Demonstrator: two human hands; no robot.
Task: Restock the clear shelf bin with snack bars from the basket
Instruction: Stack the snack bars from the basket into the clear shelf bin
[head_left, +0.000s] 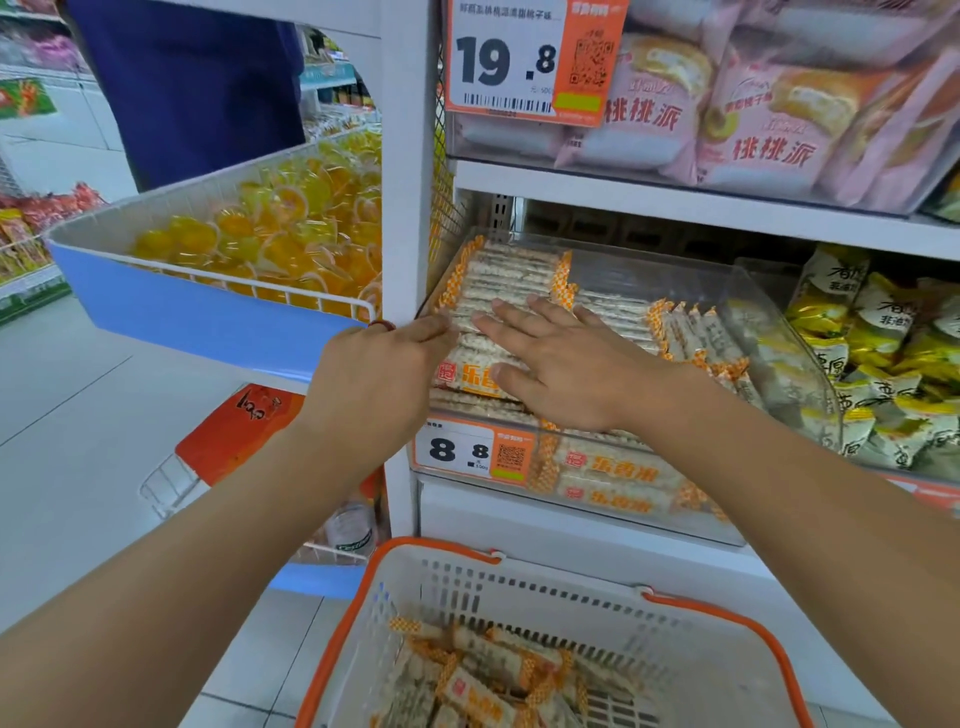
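The clear shelf bin sits on the middle shelf, holding rows of snack bars in clear wrappers with orange checked ends. My right hand lies flat on top of the bars, fingers spread and straight. My left hand is at the bin's left front corner, its fingers reaching against the side of the stack; the fingertips are partly hidden behind the right hand. Below, a white basket with an orange rim holds several loose snack bars.
A price tag reading 8.8 is on the bin's front. Pink pastry packs fill the shelf above, yellow-green packs the bin to the right. A blue-fronted wire tray of orange jelly cups juts out left. A person in dark blue stands behind it.
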